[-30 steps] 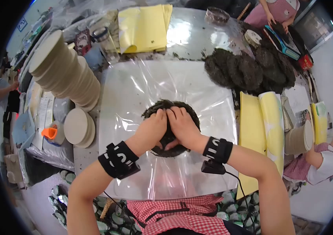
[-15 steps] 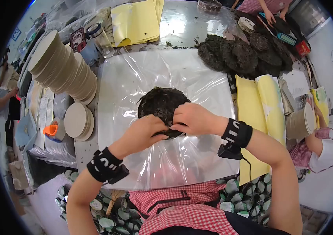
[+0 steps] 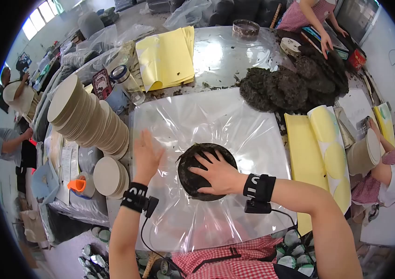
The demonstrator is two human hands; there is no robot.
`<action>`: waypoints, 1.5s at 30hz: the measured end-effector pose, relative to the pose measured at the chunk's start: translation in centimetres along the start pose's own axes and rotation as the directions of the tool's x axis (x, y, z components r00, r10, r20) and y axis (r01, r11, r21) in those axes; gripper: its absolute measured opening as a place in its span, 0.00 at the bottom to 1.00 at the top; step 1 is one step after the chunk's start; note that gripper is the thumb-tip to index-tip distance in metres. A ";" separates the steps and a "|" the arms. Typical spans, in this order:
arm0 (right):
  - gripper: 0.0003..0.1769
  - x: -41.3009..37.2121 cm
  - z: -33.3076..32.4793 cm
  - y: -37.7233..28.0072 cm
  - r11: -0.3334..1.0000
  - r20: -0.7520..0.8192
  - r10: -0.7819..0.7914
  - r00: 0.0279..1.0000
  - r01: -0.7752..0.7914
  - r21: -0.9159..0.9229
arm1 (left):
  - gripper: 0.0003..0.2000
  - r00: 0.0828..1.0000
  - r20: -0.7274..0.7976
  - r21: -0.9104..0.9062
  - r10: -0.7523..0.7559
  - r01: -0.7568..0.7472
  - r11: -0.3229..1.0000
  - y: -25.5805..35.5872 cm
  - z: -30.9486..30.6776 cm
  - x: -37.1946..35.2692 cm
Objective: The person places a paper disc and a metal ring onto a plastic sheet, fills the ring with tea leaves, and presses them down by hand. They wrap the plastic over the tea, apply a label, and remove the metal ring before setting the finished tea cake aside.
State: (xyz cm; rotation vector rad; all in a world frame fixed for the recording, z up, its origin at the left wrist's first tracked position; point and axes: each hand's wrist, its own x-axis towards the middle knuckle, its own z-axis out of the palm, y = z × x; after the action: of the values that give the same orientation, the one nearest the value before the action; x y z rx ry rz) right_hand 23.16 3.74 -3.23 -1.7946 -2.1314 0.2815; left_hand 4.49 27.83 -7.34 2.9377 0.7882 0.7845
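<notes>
A dark round cake (image 3: 188,179) of what looks like dried seaweed lies in the middle of a clear plastic sheet (image 3: 248,209) spread over the table. My right hand (image 3: 218,173) rests flat on top of it with fingers spread, covering its right part. To the left of the cake, my left hand (image 3: 146,156) is raised above the sheet. Its fingers are slightly blurred but stretched out, and it holds nothing.
Tall stacks of round cardboard discs (image 3: 88,121) stand left, near a lidded clear jar (image 3: 130,86). Yellow sheets (image 3: 167,58) lie at the back and more yellow paper (image 3: 307,153) at right. Dark seaweed cakes (image 3: 295,86) pile up back right, near a co-worker's hand (image 3: 326,44).
Both hands were pinching at the cake's near edge. My left hand has let go and moved left; my right hand has opened flat onto the cake. The camera view has tilted up.
</notes>
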 end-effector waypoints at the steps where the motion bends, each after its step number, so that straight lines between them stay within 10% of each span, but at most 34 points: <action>1: 0.44 -0.1 0.3 -0.2 0.999 0.091 0.026 0.996 -0.028 0.020 | 0.23 0.999 0.039 0.041 0.028 -0.029 0.999 0.4 -0.2 -0.1; 2: 0.50 0.0 0.6 -0.1 0.999 0.163 0.054 0.985 -0.053 -0.011 | 0.24 0.958 0.236 -0.286 -0.161 0.227 0.931 0.4 -0.5 0.0; 8: 0.52 -0.4 1.3 0.2 0.998 0.193 0.057 0.980 -0.057 -0.003 | 0.24 0.986 -0.116 -0.414 -0.117 0.059 0.908 5.2 -15.6 3.3; 9: 0.52 0.0 0.9 0.2 0.999 0.185 0.052 0.981 -0.052 -0.007 | 0.23 0.942 -0.122 -0.646 -0.312 0.163 0.745 4.6 -14.0 1.2; 11: 0.52 0.0 0.7 0.1 0.999 0.168 0.039 0.985 -0.037 -0.020 | 0.26 0.832 0.402 -0.795 -0.383 0.524 0.304 2.3 -12.4 -5.6; 12: 0.52 -0.1 0.5 -0.1 0.999 0.170 0.042 0.985 -0.038 -0.027 | 0.29 0.590 0.790 -0.573 -0.167 0.807 0.141 1.6 -13.3 -8.9; 14: 0.50 0.1 0.3 0.1 0.999 0.177 0.049 0.983 -0.044 -0.030 | 0.27 0.326 0.939 -0.343 0.108 0.876 0.339 5.7 -16.5 -10.6; 17: 0.48 0.0 0.4 -0.7 0.999 0.152 0.049 0.987 -0.050 -0.001 | 0.27 0.673 0.696 -0.697 -0.251 0.717 -0.009 6.0 -21.3 -8.6; 18: 0.46 -0.1 0.4 -1.0 0.998 0.152 0.050 0.987 -0.046 -0.032 | 0.23 0.790 0.496 -0.847 -0.360 0.350 -0.400 4.3 -20.4 -10.5; 22: 0.46 -0.8 0.9 -2.1 0.996 0.093 0.092 0.991 -0.093 0.011 | 0.25 0.745 0.258 -0.563 -0.615 0.633 0.531 1.1 -11.0 -18.6; 24: 0.47 -0.6 0.9 -2.8 0.994 0.068 0.112 0.991 -0.111 -0.013 | 0.30 0.992 0.094 -0.129 -0.081 0.093 0.987 4.9 -11.2 -16.9; 26: 0.45 -1.0 1.4 -3.5 0.992 0.014 0.124 0.992 -0.124 -0.001 | 0.42 0.974 -0.102 -0.255 0.204 -0.224 0.941 7.7 -8.9 -14.0; 31: 0.32 -4.5 -1.9 -2.9 0.977 -0.258 0.151 0.954 -0.104 0.186 | 0.51 0.976 -0.046 -0.631 0.212 -0.193 0.751 14.0 -5.2 -9.2; 33: 0.28 -8.5 -5.8 -2.5 0.911 -0.594 0.343 0.728 -0.413 0.019 | 0.33 0.993 0.026 -0.581 0.118 -0.081 0.810 15.0 -5.9 -9.3; 35: 0.23 -14.1 -4.1 1.3 0.743 -0.652 0.601 0.463 -0.623 0.242 | 0.24 0.993 0.087 -0.522 0.082 -0.025 0.853 15.6 -5.5 -9.0; 38: 0.16 -16.6 -7.6 0.0 0.220 0.307 0.741 0.598 -0.647 0.730 | 0.14 0.993 0.063 -0.521 -0.104 0.122 0.845 17.0 -5.1 -8.5; 41: 0.08 -15.3 -9.9 2.3 0.301 -0.246 0.924 0.293 -0.160 0.940 | 0.07 0.982 0.083 -0.445 -0.168 0.187 0.875 17.8 -5.6 -8.2; 43: 0.18 -15.8 -8.4 3.7 0.030 -0.048 0.970 0.239 0.077 0.997 | 0.14 0.977 0.046 -0.449 -0.208 0.206 0.869 17.9 -5.5 -7.8; 44: 0.32 -17.4 -4.7 4.3 -0.342 0.290 0.878 0.381 0.076 0.937 | 0.19 0.968 0.097 -0.459 -0.233 0.251 0.852 17.7 -5.5 -7.8; 45: 0.42 -16.3 -1.4 2.9 0.092 -0.084 0.826 0.558 0.014 0.996 | 0.19 0.966 0.087 -0.450 -0.245 0.257 0.855 17.9 -5.7 -6.9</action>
State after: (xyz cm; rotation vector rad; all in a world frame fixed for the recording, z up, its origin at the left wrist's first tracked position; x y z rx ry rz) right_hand 28.67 -11.78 -5.14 -1.2779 -0.3786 0.7586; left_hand 5.04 8.23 -3.33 2.3644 0.8271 0.7798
